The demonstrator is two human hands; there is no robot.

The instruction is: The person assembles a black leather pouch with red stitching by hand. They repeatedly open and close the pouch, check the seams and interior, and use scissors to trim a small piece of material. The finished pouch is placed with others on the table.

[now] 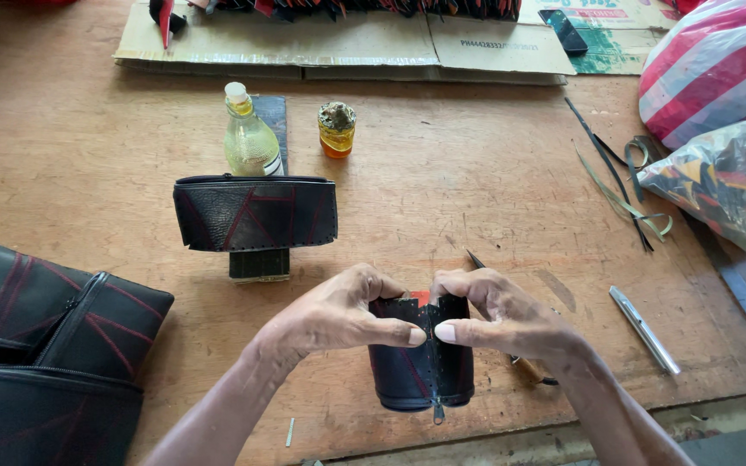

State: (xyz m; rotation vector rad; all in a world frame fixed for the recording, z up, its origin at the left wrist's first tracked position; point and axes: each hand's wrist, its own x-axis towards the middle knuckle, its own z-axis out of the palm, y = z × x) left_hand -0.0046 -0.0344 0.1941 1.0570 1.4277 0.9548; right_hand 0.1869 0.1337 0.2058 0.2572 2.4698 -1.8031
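Two thumbs meet tip to tip over a small black leather pouch (422, 367), pinching its two perforated edges together so the stitch holes line up along the front seam. The left hand (338, 312) curls round the pouch from nine o'clock, fingers folded tight over the top rim; the right hand (498, 315) mirrors it from three o'clock, equally clamped. A sliver of red lining shows at the rim between them, and a small zipper pull hangs at six o'clock.

Under the right wrist lies a wooden-handled awl (511, 354), its point toward eleven o'clock, close enough to grab. At three o'clock rests a silver pen-like tool (644, 330). At eleven o'clock a larger black piece with red lines (255, 212) is draped over a dark block, with a clear bottle (249, 134) and a small amber jar (337, 129) behind. Finished black bags (41, 354) sit at nine o'clock, leather scraps (619, 185) at two o'clock, all on the wooden table (459, 190).
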